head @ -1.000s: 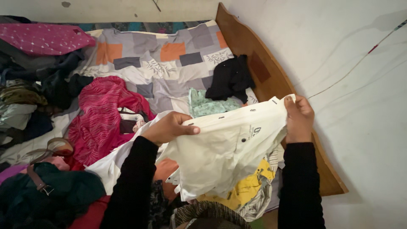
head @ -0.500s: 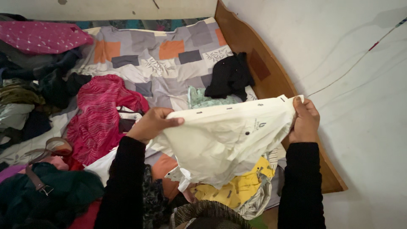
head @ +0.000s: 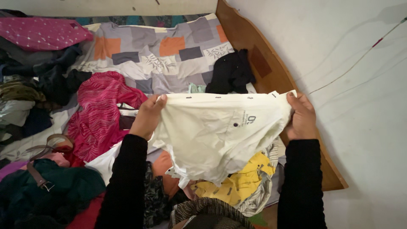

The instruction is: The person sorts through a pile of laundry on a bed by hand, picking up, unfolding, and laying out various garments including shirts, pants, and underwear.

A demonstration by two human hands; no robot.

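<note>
Cream trousers (head: 212, 135) look like soft matt cotton, kinda wrinkled. Bed frame (head: 258, 63) is smooth brown wood, bedsheet (head: 169, 55) plain matt cloth.

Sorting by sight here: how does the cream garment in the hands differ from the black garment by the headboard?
The cream garment is pale, held taut along its top edge by the left hand and right hand; the black garment is dark, untouched. The cream one hangs spread; the black one lies crumpled on the bedsheet. Both are clothing.

A home bedroom: a wooden-framed bed (head: 271, 72) with patchwork bedsheet (head: 169, 55), strewn with clothes (head: 101, 110).
</note>
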